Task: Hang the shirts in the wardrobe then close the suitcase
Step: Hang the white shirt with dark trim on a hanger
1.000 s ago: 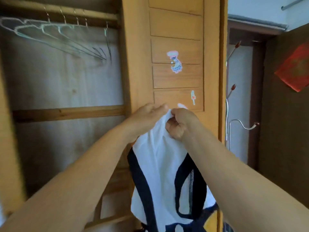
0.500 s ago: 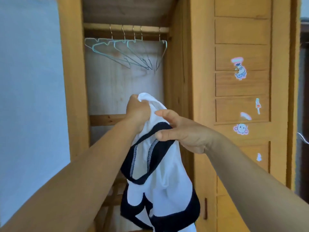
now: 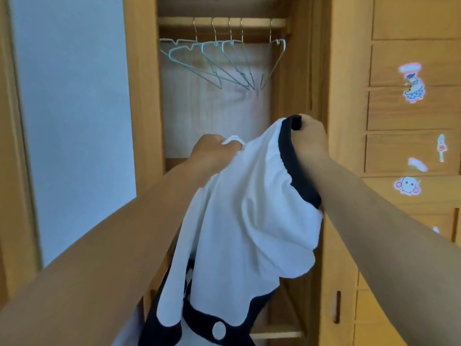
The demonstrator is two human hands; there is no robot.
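A white cotton shirt with black trim (image 3: 249,216) is held up in front of the open wooden wardrobe (image 3: 144,96), spread between both hands and hanging down out of the bottom of the view. The left hand (image 3: 214,156) is closed on a bunched fold of white cloth; the right hand (image 3: 310,138) is clenched around the black-edged hem or neckline, slightly higher and further right.

The row of pale blue-green wire hangers (image 3: 224,61) is hooked on the wooden rail (image 3: 219,22) above and beyond the hands, slightly left of the right hand and almost straight over the left. The rail runs left to right; the hangers are turned at an angle, their long arms slanting down towards the right. The left hand is judged the nearer for taking one down, though one hand would first have to release the cloth.

Behind the hangers the wardrobe's pale back panel is bare, and a crossbar is seen at about hand height. To the right stands a panelled wooden door (image 3: 399,146) with cartoon stickers (image 3: 412,86); to the left, a pale blue wall (image 3: 74,121). The suitcase is not in view.
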